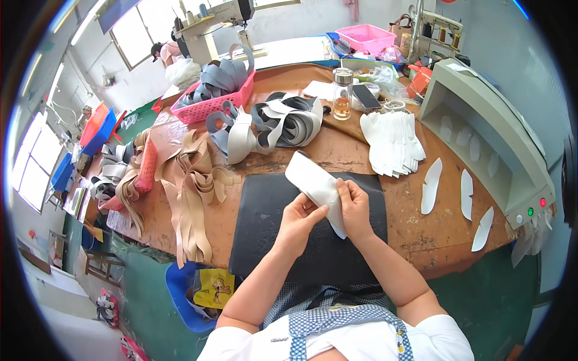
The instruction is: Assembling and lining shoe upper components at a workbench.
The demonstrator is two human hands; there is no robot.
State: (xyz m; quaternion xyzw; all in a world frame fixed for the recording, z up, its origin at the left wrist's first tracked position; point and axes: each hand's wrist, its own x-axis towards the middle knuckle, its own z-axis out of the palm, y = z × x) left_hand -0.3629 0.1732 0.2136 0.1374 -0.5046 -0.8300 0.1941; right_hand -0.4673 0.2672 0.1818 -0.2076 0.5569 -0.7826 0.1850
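Note:
A smooth white piece of sheet material (311, 179), long and rounded at its far end, is held over a black mat (265, 240). My left hand (301, 222) pinches its near left edge between thumb and fingers. On the other side my right hand (354, 207) grips it, thumb on top. The piece slants from upper left to lower right, and a dark edge shows along its top. Whether it is one layer or several I cannot tell. To the right lie three notched white cut pieces (431, 188) and a fanned stack of similar white pieces (390, 142).
A grey box-shaped machine (481, 120) with lit buttons stands at right, white pieces inside. Behind the stack are a glass jar (342, 99) and a phone (365, 96). Grey-white strips (289, 120), beige strips (192, 192) and a pink basket (232, 102) lie left.

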